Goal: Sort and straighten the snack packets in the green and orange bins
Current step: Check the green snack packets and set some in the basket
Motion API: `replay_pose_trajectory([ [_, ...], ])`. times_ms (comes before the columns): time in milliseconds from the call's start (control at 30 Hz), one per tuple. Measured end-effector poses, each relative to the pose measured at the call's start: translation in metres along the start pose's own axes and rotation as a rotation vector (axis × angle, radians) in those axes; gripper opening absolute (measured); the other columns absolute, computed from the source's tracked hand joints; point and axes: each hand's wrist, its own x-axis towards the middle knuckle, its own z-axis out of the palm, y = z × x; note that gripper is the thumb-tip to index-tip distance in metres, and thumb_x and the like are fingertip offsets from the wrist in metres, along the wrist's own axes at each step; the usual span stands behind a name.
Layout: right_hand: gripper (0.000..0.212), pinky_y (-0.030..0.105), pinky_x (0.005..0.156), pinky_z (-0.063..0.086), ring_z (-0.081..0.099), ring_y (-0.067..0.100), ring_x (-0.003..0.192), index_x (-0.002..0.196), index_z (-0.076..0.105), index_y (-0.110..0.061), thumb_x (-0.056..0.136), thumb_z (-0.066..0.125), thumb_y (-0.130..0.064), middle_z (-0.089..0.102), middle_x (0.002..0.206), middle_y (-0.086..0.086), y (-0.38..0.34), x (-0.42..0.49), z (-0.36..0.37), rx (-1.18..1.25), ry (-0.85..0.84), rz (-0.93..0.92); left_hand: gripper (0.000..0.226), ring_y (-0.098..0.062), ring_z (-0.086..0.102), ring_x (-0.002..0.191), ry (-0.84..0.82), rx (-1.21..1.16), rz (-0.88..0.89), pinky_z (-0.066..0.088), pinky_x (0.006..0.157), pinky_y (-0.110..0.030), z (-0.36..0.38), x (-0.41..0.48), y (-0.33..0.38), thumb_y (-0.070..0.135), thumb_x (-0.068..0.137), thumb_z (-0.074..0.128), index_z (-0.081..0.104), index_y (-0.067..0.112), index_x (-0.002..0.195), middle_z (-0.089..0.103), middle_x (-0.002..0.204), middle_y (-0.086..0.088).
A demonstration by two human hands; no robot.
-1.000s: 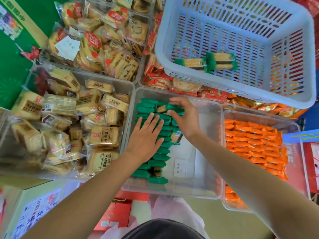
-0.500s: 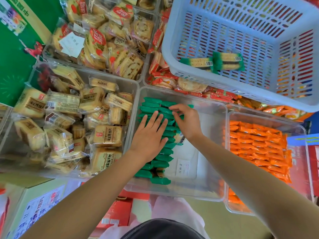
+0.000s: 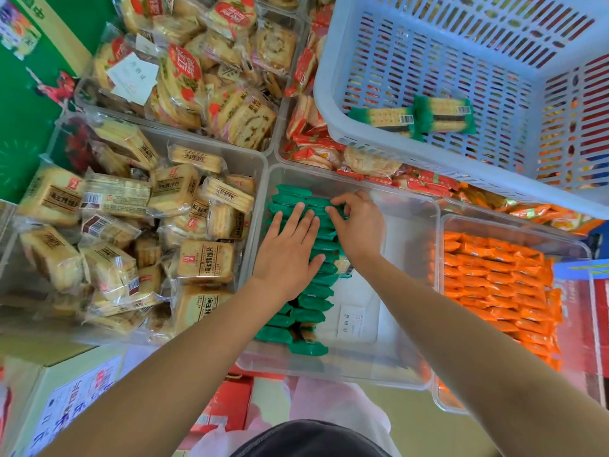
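A clear bin [image 3: 408, 328] in the middle holds a stacked row of green snack packets [image 3: 311, 301] along its left side. My left hand [image 3: 286, 255] lies flat on the row with straight fingers, pressing the packets down. Just to its right, my right hand [image 3: 357, 222] has curled fingers pinching the green packets at the far end of the row. To the right stands a second clear bin [image 3: 441, 232] filled with neat rows of orange packets [image 3: 497, 282]. A white label card [image 3: 352, 319] lies on the green bin's bare floor.
A pale blue slotted basket [image 3: 494, 169] sits at the upper right with two green-ended cracker packs [image 3: 418, 117] inside. Bins of beige biscuit packs [image 3: 138, 232] fill the left. Red-wrapped snacks [image 3: 316, 150] lie behind the green bin. Cardboard boxes [image 3: 66, 400] stand below.
Both hands have slid toward the far end of the green row. My right hand's fingers have curled tighter on the top packets. The camera has tilted slightly.
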Motion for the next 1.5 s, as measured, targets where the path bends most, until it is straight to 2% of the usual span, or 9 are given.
replay_pose_trajectory([
  [367, 0.008, 0.017, 0.08, 0.048, 0.06, 0.003, 0.086, 0.089, 0.062, -0.016, 0.094, 0.061, -0.011, 0.065, 0.091, -0.009, 0.003, -0.02, -0.041, 0.471, 0.113, -0.116, 0.069, -0.025, -0.02, 0.149, -0.051, -0.002, 0.002, -0.005, 0.122, -0.048, 0.002, 0.004, -0.002, 0.052, 0.103, 0.014, -0.007, 0.012, 0.155, -0.01, 0.164, -0.004],
  [467, 0.008, 0.03, 0.083, 0.052, 0.064, 0.012, 0.089, 0.091, 0.061, -0.02, 0.096, 0.061, -0.014, 0.067, 0.091, -0.003, 0.012, -0.031, -0.058, 0.585, 0.086, -0.057, 0.068, -0.025, -0.017, 0.15, -0.049, -0.04, 0.005, -0.003, 0.122, -0.046, -0.004, 0.007, -0.004, 0.05, 0.104, 0.016, -0.002, 0.01, 0.156, -0.006, 0.165, -0.004],
  [633, 0.011, 0.032, 0.079, 0.057, 0.067, 0.017, 0.086, 0.089, 0.056, -0.014, 0.097, 0.057, -0.007, 0.07, 0.087, 0.002, 0.016, -0.046, -0.081, 0.85, 0.091, 0.073, 0.057, -0.02, 0.02, 0.146, 0.193, -0.96, -0.146, 0.021, 0.12, -0.037, -0.022, 0.004, 0.008, 0.038, 0.104, 0.038, 0.026, 0.009, 0.152, 0.031, 0.156, -0.005],
  [733, 0.01, 0.027, 0.072, 0.059, 0.071, 0.019, 0.082, 0.087, 0.057, -0.008, 0.096, 0.055, -0.004, 0.075, 0.085, 0.002, 0.012, -0.054, -0.084, 0.945, 0.063, 0.143, 0.036, -0.014, 0.053, 0.12, 0.141, -1.572, -0.275, 0.045, 0.099, -0.029, -0.035, -0.001, 0.013, 0.035, 0.103, 0.045, 0.053, 0.017, 0.133, 0.057, 0.13, 0.002],
  [833, 0.01, 0.024, 0.066, 0.059, 0.073, 0.016, 0.074, 0.091, 0.06, -0.004, 0.098, 0.054, -0.008, 0.076, 0.081, 0.001, 0.012, -0.062, -0.085, 0.958, 0.053, 0.216, 0.015, -0.014, 0.067, 0.097, 0.051, -1.798, -0.267, 0.054, 0.073, -0.021, -0.036, -0.008, 0.012, 0.026, 0.1, 0.055, 0.067, 0.019, 0.104, 0.071, 0.105, 0.0],
  [1033, 0.022, 0.026, 0.064, 0.059, 0.071, 0.02, 0.08, 0.097, 0.063, -0.003, 0.094, 0.056, -0.023, 0.074, 0.089, 0.005, 0.012, -0.077, -0.089, 0.951, -0.112, 0.256, 0.007, -0.006, 0.067, 0.075, 0.113, -1.812, -0.193, 0.053, 0.062, -0.02, -0.024, -0.03, 0.008, 0.017, 0.093, 0.063, 0.07, 0.017, 0.096, 0.074, 0.086, 0.006],
  [1167, 0.019, 0.023, 0.06, 0.058, 0.07, 0.021, 0.083, 0.072, 0.066, -0.009, 0.086, 0.063, -0.022, 0.073, 0.084, 0.006, 0.011, -0.086, -0.09, 1.129, -0.151, 0.384, 0.016, -0.014, 0.069, 0.086, 0.035, -1.855, -0.123, 0.056, 0.074, -0.024, -0.019, -0.047, 0.005, 0.018, 0.097, 0.057, 0.071, 0.016, 0.106, 0.076, 0.095, 0.002],
  [1300, 0.021, 0.022, 0.061, 0.059, 0.071, 0.022, 0.086, 0.073, 0.071, -0.01, 0.09, 0.061, -0.018, 0.074, 0.086, 0.008, 0.011, -0.096, -0.091, 1.15, -0.154, 0.438, 0.025, -0.019, 0.067, 0.095, 0.012, -1.835, 0.039, 0.055, 0.083, -0.028, -0.014, -0.066, -0.001, 0.016, 0.103, 0.045, 0.063, 0.019, 0.12, 0.072, 0.11, -0.005],
  [1500, 0.018, 0.02, 0.057, 0.057, 0.071, 0.015, 0.076, 0.081, 0.064, -0.002, 0.095, 0.057, -0.01, 0.073, 0.076, 0.002, 0.003, -0.109, -0.09, 1.117, -0.102, 0.452, 0.054, -0.004, 0.043, 0.127, 0.346, -1.047, 0.206, 0.043, 0.101, -0.021, -0.006, -0.085, -0.002, 0.029, 0.091, 0.068, 0.048, 0.023, 0.141, 0.044, 0.142, 0.008],
])
